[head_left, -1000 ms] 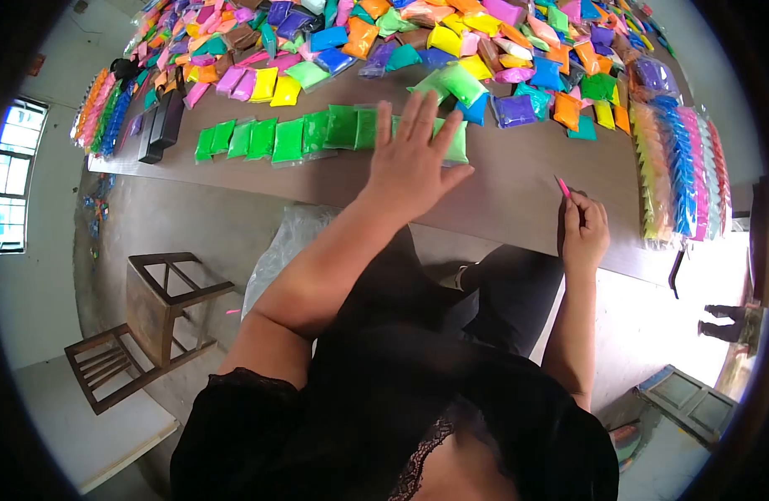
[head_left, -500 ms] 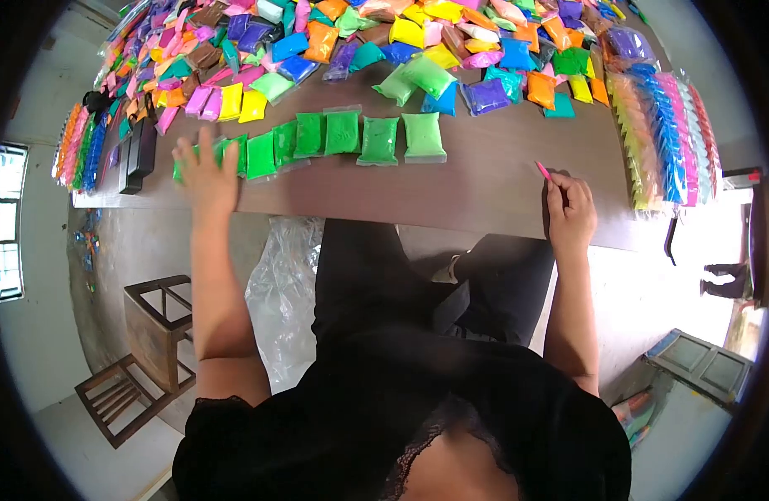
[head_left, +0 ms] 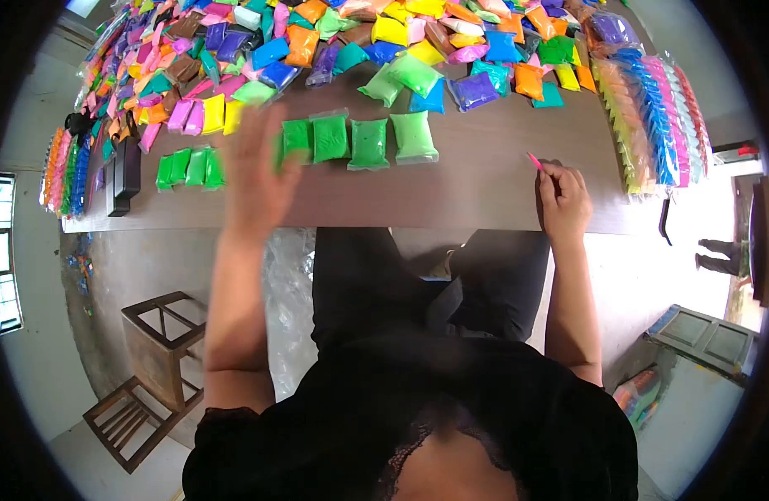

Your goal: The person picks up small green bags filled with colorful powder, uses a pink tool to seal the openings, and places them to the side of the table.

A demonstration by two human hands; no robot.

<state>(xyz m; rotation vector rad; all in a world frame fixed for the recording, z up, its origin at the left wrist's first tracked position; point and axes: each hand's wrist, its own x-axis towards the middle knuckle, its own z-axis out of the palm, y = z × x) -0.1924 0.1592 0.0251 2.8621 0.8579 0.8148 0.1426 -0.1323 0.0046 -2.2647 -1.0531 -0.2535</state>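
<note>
My left hand (head_left: 261, 171), blurred by motion, is over the row of green packets with its fingers stretched out. It hides the middle of the row and seems to hold nothing. Left of it lie several narrow-looking green packets (head_left: 187, 168). To its right are a green packet (head_left: 330, 138), another green packet (head_left: 369, 144) and a lighter green packet (head_left: 414, 138) at the row's end. Near the table's front edge, my right hand (head_left: 566, 200) is closed on a small pink pointed stick (head_left: 535, 161), its tip sticking out past the fingers.
A heap of colourful packets (head_left: 389, 32) covers the back of the brown table (head_left: 476, 188). Bundles of clear-wrapped coloured strips stand at the right (head_left: 652, 125) and left. A black box-like object (head_left: 126, 179) sits at the left edge. A wooden chair (head_left: 163, 359) is on the floor.
My left hand has swept rightward from the left end of the green row to its middle, uncovering the left packets. My right hand stays in place with the pink stick. The view has shifted slightly.
</note>
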